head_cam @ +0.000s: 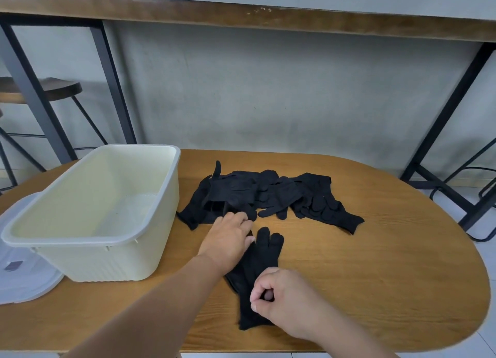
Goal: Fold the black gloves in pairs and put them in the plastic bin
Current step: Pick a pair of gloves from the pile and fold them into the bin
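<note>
1. Your oval brown wooden table (pixel 375 263) fills the lower frame.
2. The cream plastic bin (pixel 88 239) sits at the left.
3. A pile of black knit gloves (pixel 268 194) lies at the middle.
4. One flat black glove (pixel 257 261) lies below the pile.
5. Your left hand (pixel 228 239) rests flat, fingers touching the pile.
6. Your right hand (pixel 279 296) pinches the flat glove's cuff.

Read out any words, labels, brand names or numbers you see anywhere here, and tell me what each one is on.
No text can be read anywhere in this view.
Clear lid beside the plastic bin: one small dark sticker, too blurred to read.
Plastic bin: no print shows.
Black gloves and table: no tags or marks show.
</note>
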### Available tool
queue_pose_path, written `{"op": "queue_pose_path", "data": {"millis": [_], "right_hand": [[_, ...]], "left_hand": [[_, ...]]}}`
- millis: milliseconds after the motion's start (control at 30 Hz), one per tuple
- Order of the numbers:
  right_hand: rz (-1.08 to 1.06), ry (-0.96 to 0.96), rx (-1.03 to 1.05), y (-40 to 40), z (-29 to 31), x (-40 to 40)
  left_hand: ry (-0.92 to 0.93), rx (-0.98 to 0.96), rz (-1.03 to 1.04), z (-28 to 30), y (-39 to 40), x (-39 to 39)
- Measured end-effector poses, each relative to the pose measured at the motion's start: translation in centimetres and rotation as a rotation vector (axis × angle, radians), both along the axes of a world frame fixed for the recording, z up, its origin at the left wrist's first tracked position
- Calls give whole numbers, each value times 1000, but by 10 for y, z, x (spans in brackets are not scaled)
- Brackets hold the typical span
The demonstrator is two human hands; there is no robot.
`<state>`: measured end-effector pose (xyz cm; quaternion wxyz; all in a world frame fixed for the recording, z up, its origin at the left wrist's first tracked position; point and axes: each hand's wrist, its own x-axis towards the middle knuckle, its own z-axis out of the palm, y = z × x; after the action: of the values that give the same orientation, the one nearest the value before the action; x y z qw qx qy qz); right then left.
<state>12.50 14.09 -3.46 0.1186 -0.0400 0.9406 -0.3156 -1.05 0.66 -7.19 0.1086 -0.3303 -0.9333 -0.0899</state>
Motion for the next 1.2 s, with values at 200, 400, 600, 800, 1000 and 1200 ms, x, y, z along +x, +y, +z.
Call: {"op": "queue_pose_path", "data": {"millis": [200, 400, 600, 800, 1000, 1200], "right_hand": [[-31, -29, -45, 0, -5, -2], [-56, -92, -134, 8, -5, -2], [-71, -142, -177, 9, -5, -5], [-5, -22, -143, 21, -1, 6], [210, 32, 173, 25, -1, 20], [144, 223, 189, 16, -6, 21]], "left_hand": [[-128, -11, -168, 5, 5, 14], [168, 1, -217, 6, -12, 19], [45, -102, -205, -4, -30, 37], [-153, 212, -102, 11, -33, 65], [-366, 267, -137, 13, -45, 96], [-423, 127, -80, 13, -50, 114]]}}
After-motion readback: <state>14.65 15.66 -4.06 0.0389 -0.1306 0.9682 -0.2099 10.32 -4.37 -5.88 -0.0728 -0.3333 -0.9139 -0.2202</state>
